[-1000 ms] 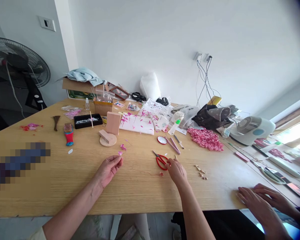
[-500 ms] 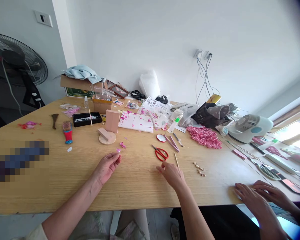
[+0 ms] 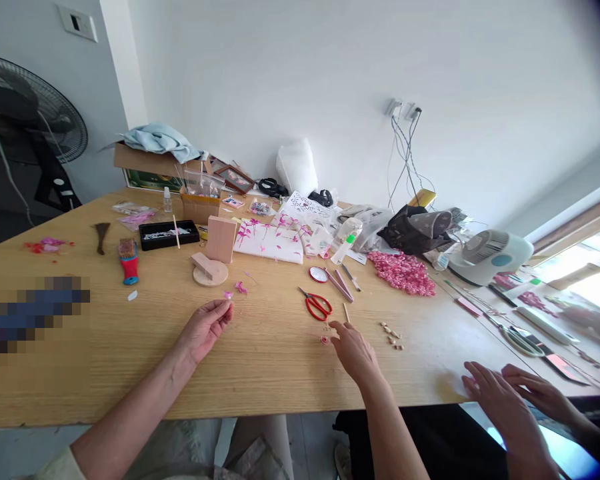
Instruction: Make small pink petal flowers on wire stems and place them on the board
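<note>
My left hand [image 3: 207,328] is raised over the table with thumb and fingertips pinched on a small pink petal piece [image 3: 229,295]. A second pink piece [image 3: 241,287] lies just beyond it. My right hand [image 3: 355,350] rests low over the table, its fingers reaching over a thin wooden stick [image 3: 346,312]; whether it holds anything is hidden. Beside its fingertips lies a small pink bead-like piece [image 3: 324,340]. Red-handled scissors [image 3: 318,305] lie past that piece. Several small beige pieces [image 3: 391,335] are to the right.
A round wooden base [image 3: 211,273], an upright block [image 3: 222,239], a black tray [image 3: 169,235] and a red-blue brush [image 3: 129,261] stand left. White foam [image 3: 270,241] with pink flowers lies behind. Pink pieces [image 3: 403,272] are heaped right. Another person's hands [image 3: 505,393] work at the right edge.
My right hand has moved right, over the stick, and the small pink piece now shows beside it. My left hand keeps its pinch. The view has shifted slightly.
</note>
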{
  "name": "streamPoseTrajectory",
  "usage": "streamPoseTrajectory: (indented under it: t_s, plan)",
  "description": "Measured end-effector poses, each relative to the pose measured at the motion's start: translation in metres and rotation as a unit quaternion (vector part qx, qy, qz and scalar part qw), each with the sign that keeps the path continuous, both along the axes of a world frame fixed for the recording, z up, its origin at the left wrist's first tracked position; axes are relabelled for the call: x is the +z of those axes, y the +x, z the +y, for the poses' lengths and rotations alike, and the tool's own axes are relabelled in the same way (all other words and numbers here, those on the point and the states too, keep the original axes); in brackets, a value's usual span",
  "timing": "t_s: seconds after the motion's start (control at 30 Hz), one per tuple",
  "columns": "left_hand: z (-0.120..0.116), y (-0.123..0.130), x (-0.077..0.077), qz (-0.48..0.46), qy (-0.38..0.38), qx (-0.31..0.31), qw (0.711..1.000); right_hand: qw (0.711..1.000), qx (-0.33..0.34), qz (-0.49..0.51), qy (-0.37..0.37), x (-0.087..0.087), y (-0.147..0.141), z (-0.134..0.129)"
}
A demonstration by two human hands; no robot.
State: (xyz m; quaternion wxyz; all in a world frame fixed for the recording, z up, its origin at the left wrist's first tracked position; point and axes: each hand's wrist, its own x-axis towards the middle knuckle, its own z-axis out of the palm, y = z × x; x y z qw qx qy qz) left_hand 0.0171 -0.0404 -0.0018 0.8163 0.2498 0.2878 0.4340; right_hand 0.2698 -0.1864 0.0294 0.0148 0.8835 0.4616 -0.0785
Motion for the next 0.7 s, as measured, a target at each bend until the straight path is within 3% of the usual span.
streamPoseTrajectory:
  t_s: [0.13,0.37,0.5,0.7]
  plan:
    - [0.000,0.001,0.001,-0.003,-0.001,0.004,1.000,0.999,-0.039,-0.007,-0.032,-0.005,-0.011,0.009]
    - [0.001,0.000,0.001,0.002,-0.002,0.008,1.000,1.000,0.002,0.011,-0.024,-0.005,0.006,-0.004]
    - [0.000,0.000,0.002,0.006,-0.005,0.010,1.000,1.000,-0.023,0.007,-0.012,0.000,0.004,-0.001]
    - [0.001,0.000,0.004,0.002,-0.013,0.015,1.000,0.999,-0.030,0.006,-0.020,-0.011,0.002,0.007]
